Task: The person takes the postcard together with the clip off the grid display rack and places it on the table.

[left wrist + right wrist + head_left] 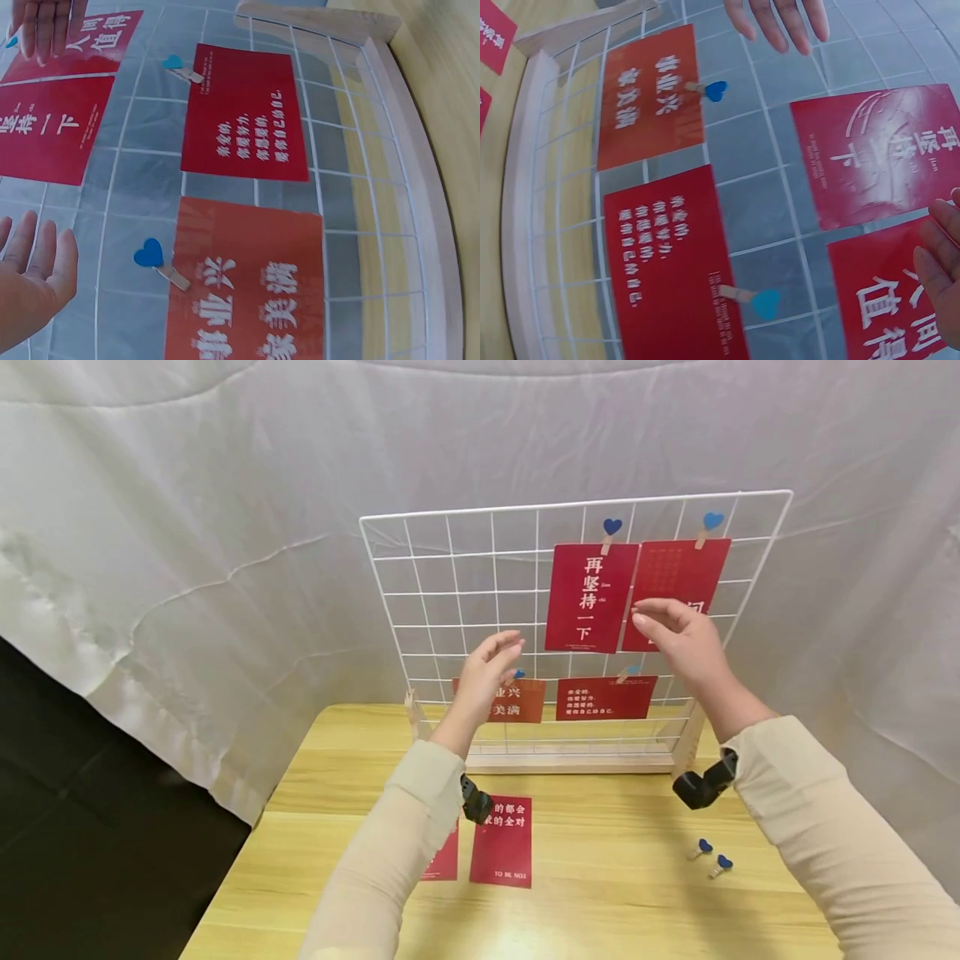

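Note:
A white wire grid [471, 591] stands upright in a wooden base [570, 767]. Two upright red cards, one reading 再坚持一下 [567, 610] and one beside it [675, 568], hang high on its right side from heart-topped clothespins [612, 527]. Below hang an orange card [528, 708] and a wide red card [637, 697], each clipped likewise. My left hand [480, 681], fingers loosely bent and holding nothing, is raised before the grid and overlaps the orange card in the head view. My right hand [686, 639] holds nothing; it overlaps the upper right card, fingertips near its left edge.
Two red cards lie on the wooden table, one in full view [501, 856] and one [444, 857] partly behind my left sleeve. Two clothespins with dark blue hearts [723, 862] lie at the right. White curtain [262, 527] hangs behind the grid.

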{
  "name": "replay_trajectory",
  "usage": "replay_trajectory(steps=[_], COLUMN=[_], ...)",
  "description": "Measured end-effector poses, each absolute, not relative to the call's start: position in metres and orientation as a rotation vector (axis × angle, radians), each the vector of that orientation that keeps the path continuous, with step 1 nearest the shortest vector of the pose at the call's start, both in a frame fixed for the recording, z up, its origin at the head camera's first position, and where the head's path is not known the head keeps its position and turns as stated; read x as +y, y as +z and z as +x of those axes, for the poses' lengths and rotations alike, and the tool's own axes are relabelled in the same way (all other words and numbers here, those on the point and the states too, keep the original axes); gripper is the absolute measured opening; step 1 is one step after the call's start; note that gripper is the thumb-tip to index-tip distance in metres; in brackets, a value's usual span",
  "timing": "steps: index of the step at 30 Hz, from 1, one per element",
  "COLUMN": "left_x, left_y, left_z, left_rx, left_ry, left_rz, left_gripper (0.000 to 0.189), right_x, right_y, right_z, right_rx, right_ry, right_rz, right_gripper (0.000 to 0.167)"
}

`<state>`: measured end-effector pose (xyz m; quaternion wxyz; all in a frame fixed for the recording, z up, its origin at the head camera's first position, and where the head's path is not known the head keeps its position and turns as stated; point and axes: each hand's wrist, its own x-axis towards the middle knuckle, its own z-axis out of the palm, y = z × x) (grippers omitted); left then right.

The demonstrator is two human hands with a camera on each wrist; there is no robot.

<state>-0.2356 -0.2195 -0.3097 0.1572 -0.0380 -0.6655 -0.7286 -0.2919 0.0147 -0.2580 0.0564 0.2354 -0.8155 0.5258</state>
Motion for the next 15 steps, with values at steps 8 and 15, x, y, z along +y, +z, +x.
replay_trajectory(steps=[8,15], left_x=[-0.214,-0.213], left_y=[-0.296,-0.289], left_z=[-0.247,-0.253], left_rx=[-1.916,-1.915], left_ry=[-2.073,-2.126], left_rz=[-0.101,-0.112], left_gripper=[0.033,0.036], right_x=[0.004,-0.002], right_y=[-0.237,-0.219], right_z=[-0.297,-0.303], right_rx=[-2.410,-2.396], right_ry=[1.655,1.665], right_rz=[0.714,0.689], right_gripper=[0.046,0.047])
